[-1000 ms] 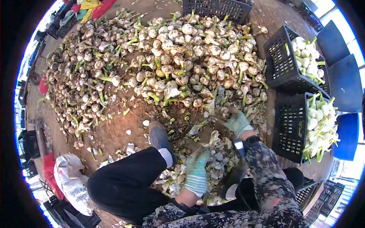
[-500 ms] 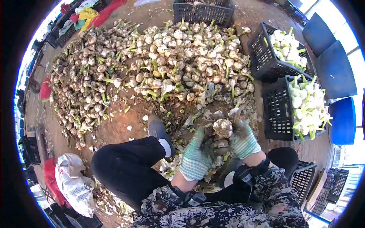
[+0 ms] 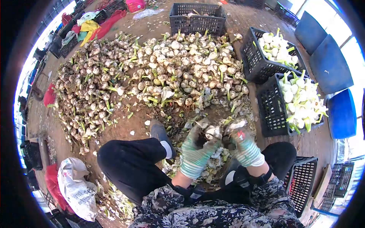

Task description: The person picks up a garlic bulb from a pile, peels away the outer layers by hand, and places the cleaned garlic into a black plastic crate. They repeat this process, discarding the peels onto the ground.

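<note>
My left hand point(image 3: 197, 152), in a green-and-white striped glove with soiled fingers, is closed round a garlic bulb point(image 3: 213, 132) in front of my knees. Part of the bulb shows white and part is hidden by the fingers. Close on its right, my right hand point(image 3: 245, 148) in a matching glove is closed on pale, papery garlic skin point(image 3: 236, 125). Below both hands, loose peelings point(image 3: 213, 169) lie between my shoes. Just beyond them spreads a large heap of unpeeled garlic bulbs point(image 3: 190, 64) with cut green stems.
Two black crates point(image 3: 272, 110) at the right hold cleaned white garlic point(image 3: 300, 100). Another black crate point(image 3: 197, 22) stands behind the heap. A white sack point(image 3: 78, 188) lies at the lower left. Blue panels point(image 3: 330, 66) stand beyond the right crates.
The bulb between my hands has turned from dirty brown to partly white, and skin now hangs at my right fingers. Both hands have drawn closer together. The view has shifted slightly.
</note>
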{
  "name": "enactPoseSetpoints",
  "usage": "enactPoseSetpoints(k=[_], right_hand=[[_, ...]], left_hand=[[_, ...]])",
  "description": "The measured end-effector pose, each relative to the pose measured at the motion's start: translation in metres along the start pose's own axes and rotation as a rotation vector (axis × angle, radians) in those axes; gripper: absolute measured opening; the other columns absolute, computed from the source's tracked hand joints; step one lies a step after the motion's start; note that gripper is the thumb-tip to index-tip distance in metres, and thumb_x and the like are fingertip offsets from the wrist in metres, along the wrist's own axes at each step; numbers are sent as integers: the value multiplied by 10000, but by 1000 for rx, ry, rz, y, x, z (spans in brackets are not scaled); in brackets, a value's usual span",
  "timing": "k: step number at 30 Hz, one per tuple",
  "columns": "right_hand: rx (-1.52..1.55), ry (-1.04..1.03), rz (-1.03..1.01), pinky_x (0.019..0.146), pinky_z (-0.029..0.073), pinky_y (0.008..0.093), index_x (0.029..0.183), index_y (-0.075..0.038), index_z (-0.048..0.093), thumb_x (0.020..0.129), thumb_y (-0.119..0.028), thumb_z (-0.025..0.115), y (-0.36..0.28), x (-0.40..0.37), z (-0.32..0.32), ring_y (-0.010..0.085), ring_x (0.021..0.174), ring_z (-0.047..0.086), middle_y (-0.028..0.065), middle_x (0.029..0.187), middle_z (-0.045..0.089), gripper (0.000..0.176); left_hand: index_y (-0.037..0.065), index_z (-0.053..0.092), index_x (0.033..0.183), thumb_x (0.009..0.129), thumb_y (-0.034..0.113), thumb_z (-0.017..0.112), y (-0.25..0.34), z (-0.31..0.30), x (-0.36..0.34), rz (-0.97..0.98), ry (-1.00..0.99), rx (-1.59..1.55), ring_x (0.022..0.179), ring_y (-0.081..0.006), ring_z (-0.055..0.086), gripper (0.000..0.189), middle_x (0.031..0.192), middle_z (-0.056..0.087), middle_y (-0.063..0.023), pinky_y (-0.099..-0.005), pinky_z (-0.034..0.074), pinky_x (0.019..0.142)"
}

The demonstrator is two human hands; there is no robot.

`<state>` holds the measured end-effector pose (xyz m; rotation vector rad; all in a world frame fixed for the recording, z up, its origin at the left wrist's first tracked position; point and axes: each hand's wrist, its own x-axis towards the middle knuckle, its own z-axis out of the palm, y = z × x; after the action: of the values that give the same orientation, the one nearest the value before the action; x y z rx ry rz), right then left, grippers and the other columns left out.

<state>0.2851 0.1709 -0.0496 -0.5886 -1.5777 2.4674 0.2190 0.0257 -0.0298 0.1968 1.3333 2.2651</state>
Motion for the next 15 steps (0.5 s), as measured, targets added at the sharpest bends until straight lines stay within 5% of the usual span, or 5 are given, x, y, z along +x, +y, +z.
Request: enactPoseSetpoints(k=[1,5,10,12,15], right_hand=[[-94,-100,-215,748,434,231,1089,-71,487,792,-229,619,4,0,7,102,845,538,8,958,554,361],[39,30,-56,762,444,244,1120,4,457,795,-170,612,-6,3,21,132,867,557,53,1000,561,399],[-96,-17,-39,750,463,260,1107,-25,475,787,-144,604,-10,5,23,131,893,551,45,1013,562,366],[-72,-28,-65,790,445,241,1135,23,439,779,-192,621,-5,3,17,130,892,559,77,1018,565,454],[-38,-44,-66,790,446,242,1138,26,435,773,-196,628,-13,1,21,128,891,559,78,1026,561,469]], left_hand=[[21,447,1174,723,1,649,-3,1,-1,185,-27,163,942,-135,522,494,1056,536,-71,-267,444,789],[20,468,1140,684,-5,675,0,0,1,491,-49,566,948,-150,529,502,1066,532,-80,-271,449,792],[19,463,1137,695,-16,658,-4,-1,-2,397,12,414,948,-155,531,484,1075,530,-81,-275,440,813],[15,443,1159,715,-23,640,2,3,-4,193,-10,149,944,-148,530,487,1069,534,-77,-279,433,824],[14,426,1189,740,25,649,6,-1,-3,198,-35,223,960,-161,526,502,1084,532,-62,-293,420,848]])
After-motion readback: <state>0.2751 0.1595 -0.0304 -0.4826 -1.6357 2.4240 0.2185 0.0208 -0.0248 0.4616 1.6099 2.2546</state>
